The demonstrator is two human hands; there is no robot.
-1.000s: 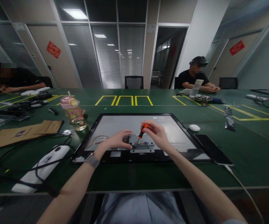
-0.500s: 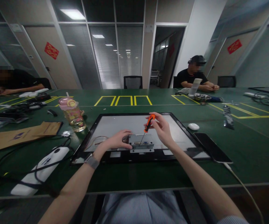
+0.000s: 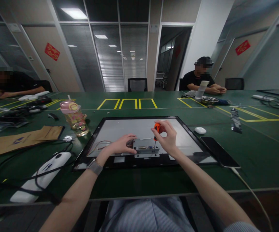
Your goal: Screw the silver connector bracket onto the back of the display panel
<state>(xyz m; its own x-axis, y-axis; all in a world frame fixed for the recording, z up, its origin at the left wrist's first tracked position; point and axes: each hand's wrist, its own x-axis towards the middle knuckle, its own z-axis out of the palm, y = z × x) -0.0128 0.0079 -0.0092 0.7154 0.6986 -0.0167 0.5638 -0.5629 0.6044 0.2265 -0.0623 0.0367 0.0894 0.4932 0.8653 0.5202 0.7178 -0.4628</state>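
A grey metal bracket with connectors (image 3: 147, 151) rests on the near part of a black-framed panel (image 3: 134, 129). My left hand (image 3: 122, 144) holds the bracket's left end, thumb at its front and fingers behind. In my right hand (image 3: 168, 135) is an orange and black screwdriver (image 3: 157, 131), gripped between thumb and fingers. It stands nearly upright, its shaft reaching down to the right part of the bracket. The exact spot of its tip is too small to tell. Thin wires (image 3: 101, 145) lie on the panel left of the bracket.
Left of the panel are a pink-lidded cup (image 3: 74, 117), brown paper packaging (image 3: 23, 140) and a white power strip (image 3: 41, 177) with black cables. On the right lie a white mouse-like object (image 3: 200, 130) and a phone (image 3: 219, 151) with its cable. Two people sit across the table.
My right hand and the screwdriver have moved right and slightly down, from the bracket's middle to its right part. The screwdriver is now more upright. My left hand stays at the bracket.
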